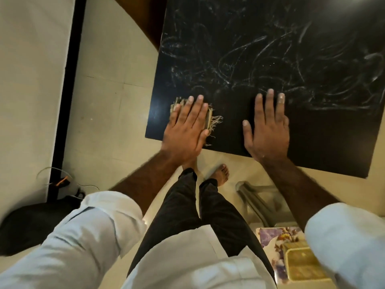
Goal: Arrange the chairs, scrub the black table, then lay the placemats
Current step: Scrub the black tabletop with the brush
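- The black table (270,38) is showing whitish, swirling smear marks across most of its glossy top, while the near strip is staying plain black.
- The scrubber (210,119) is showing tan, straw-coloured fibres with pale frayed threads.
- The sleeves (93,236) are appearing pale blue-white, and the trousers (208,215) are looking black.
- The floor (112,90) is showing cream tiles with thin dark joints.
- A mat (270,243) at lower right is displaying purple and brown flowers on white, with a yellow tray (304,265) lying on it.
- A bag (33,224) at lower left is looking black.
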### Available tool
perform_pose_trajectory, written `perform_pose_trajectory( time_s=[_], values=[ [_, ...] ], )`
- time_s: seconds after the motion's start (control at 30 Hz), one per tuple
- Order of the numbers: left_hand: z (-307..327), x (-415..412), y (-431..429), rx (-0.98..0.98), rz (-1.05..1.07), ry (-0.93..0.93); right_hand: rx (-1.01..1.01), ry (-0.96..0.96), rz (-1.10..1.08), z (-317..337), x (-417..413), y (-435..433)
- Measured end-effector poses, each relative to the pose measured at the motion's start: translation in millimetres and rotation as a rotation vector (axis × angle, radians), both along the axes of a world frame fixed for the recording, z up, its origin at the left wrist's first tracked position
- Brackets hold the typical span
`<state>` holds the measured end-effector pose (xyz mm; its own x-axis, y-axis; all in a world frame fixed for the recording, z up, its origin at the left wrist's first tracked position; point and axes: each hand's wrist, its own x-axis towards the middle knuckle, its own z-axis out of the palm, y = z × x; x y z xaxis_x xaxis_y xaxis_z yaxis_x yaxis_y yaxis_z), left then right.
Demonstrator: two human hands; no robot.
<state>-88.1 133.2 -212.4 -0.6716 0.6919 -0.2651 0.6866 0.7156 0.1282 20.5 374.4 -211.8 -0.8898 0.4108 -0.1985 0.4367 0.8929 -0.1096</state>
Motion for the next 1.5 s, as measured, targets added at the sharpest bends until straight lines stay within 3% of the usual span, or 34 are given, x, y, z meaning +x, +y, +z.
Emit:
perform_pose_trajectory(
  time_s=[0.13,0.27,0.5,0.67,0.83,1.0,1.1,1.3,1.4,1.5],
  values=[
    [-1,-33,-23,-0.02,0.13,0.035,-0.03,0.024,0.098,-6,-31,-26],
    [0,-45,6,0.02,0.244,0.075,0.005,0.026,0.097,-11,-35,-32],
    [1,4,11,0.035,-0.036,-0.002,0.014,0.033,0.132,-11,-33,-32],
    [1,-28,-48,-0.029,0.153,0.002,0.005,0.02,0.108,-10,-36,-34],
    [1,-82,-3,0.014,0.255,0.066,0.023,0.029,0.113,-14,-35,-33],
    [-2,-62,42,0.047,0.057,0.057,0.009,0.081,0.118,-14,-33,-33],
    [-2,-26,19,0.028,-0.057,0.017,-0.055,0.142,0.073,-14,-31,-32],
    [-5,-26,-36,-0.036,0.168,0.009,-0.118,0.244,-0.053,-18,-28,-32],
    [-4,-25,2,0.009,0.202,0.023,-0.138,0.286,-0.094,-23,-26,-29],
    [-7,-20,62,0.062,0.074,0.04,-0.16,0.332,-0.104,-26,-24,-29]
  ],
)
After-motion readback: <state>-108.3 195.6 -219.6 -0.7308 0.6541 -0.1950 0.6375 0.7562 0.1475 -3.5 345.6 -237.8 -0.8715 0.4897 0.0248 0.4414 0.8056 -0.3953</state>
